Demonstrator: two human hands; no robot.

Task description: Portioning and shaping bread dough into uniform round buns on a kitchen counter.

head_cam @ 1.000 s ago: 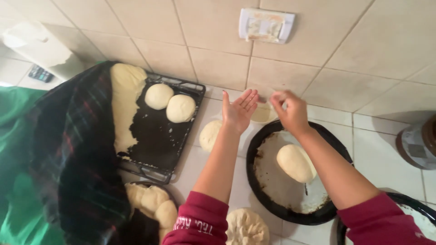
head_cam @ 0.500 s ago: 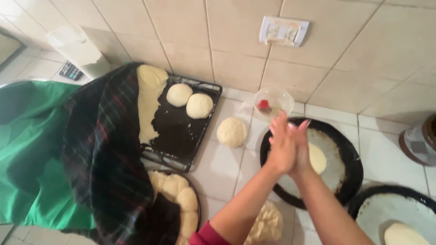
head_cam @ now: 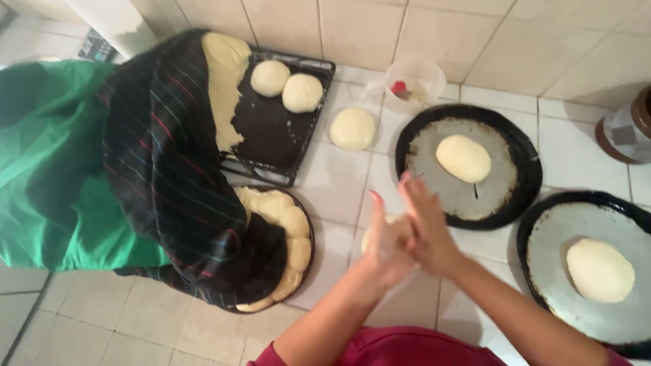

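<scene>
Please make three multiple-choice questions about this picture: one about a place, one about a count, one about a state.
1. Where does the single dough ball outside any pan lie?
A. on the tiled counter
B. in the plastic cup
C. on the green cloth

2. How many dough balls lie uncovered on the rectangular tray?
A. two
B. four
C. none

3. How are the hands?
A. pressed together
B. far apart
C. flat on the counter

A: it lies on bare tile.
A: two pale balls show.
A: left hand and right hand meet palm to palm.
</scene>
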